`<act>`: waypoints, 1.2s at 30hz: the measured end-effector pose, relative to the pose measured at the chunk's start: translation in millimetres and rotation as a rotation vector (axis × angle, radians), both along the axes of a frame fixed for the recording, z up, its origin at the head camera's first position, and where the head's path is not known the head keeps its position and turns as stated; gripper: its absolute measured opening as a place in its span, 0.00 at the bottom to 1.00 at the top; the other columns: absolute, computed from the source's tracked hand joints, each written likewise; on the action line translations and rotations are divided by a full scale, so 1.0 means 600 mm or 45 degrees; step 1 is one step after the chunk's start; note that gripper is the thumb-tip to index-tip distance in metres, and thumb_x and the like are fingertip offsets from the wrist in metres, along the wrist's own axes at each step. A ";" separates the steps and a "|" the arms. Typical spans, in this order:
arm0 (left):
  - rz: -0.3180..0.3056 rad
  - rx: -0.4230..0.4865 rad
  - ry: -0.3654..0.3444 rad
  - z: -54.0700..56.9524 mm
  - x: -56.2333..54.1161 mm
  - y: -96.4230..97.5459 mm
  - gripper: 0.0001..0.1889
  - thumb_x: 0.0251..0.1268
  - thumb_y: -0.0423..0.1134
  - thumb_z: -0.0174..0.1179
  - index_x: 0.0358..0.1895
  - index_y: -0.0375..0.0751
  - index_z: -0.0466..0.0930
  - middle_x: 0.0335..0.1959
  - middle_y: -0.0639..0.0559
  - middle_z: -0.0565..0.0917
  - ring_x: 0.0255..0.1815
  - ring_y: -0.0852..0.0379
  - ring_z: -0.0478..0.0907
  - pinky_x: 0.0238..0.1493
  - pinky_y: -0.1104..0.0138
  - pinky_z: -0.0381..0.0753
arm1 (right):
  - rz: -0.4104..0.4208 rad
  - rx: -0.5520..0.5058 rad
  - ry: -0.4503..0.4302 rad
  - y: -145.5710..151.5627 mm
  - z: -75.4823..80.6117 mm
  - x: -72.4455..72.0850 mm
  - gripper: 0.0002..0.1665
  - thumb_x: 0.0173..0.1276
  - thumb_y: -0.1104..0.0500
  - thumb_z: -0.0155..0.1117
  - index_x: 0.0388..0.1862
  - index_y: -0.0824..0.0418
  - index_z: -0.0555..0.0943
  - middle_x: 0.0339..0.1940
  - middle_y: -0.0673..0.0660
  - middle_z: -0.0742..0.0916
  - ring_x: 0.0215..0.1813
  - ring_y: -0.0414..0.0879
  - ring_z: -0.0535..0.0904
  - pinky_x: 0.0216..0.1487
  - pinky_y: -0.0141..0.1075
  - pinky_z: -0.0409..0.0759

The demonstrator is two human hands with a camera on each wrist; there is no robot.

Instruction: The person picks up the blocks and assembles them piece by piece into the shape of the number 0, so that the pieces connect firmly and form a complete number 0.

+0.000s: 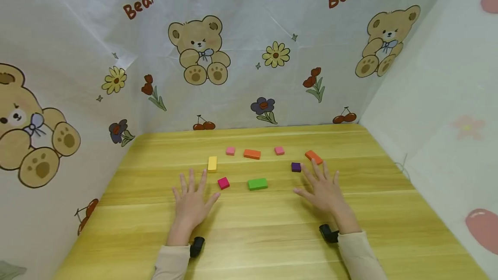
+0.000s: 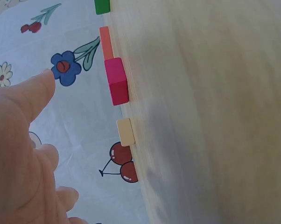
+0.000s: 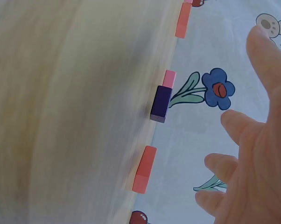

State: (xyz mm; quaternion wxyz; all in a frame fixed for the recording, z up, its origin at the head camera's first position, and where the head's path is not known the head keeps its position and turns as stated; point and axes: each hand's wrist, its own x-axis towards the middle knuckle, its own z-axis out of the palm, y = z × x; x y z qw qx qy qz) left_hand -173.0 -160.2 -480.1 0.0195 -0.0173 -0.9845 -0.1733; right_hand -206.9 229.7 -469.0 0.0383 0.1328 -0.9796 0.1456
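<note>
My left hand [image 1: 191, 204] is over the left side of the table, fingers spread and holding nothing. Nearest to it are a yellow block [image 1: 212, 164] and a magenta block [image 1: 223, 183]. On the other side, my right hand [image 1: 324, 191] is spread too, its fingertips close to a purple block [image 1: 296, 167] and an orange block [image 1: 314, 157]. Between the hands lies a green block [image 1: 257, 184]. Farther back sit a second orange block [image 1: 252, 154] and two pink blocks, one left [image 1: 231, 151] and one right [image 1: 279, 151].
The wood-grain table [image 1: 253, 237] ends at a back wall covering [image 1: 241, 77] printed with bears and flowers. A pale side wall [image 1: 439, 111] stands to the right. Each wrist wears a black camera mount, left [image 1: 197, 246] and right [image 1: 328, 233].
</note>
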 end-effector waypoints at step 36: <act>0.237 1.081 0.099 -0.051 -0.065 0.043 0.30 0.46 0.28 0.73 0.58 0.32 0.78 0.50 0.39 0.78 0.45 0.48 0.77 0.38 0.70 0.79 | 0.077 -0.936 -0.180 -0.146 -0.063 -0.057 0.30 0.58 0.62 0.74 0.59 0.66 0.79 0.48 0.63 0.81 0.50 0.54 0.79 0.50 0.42 0.80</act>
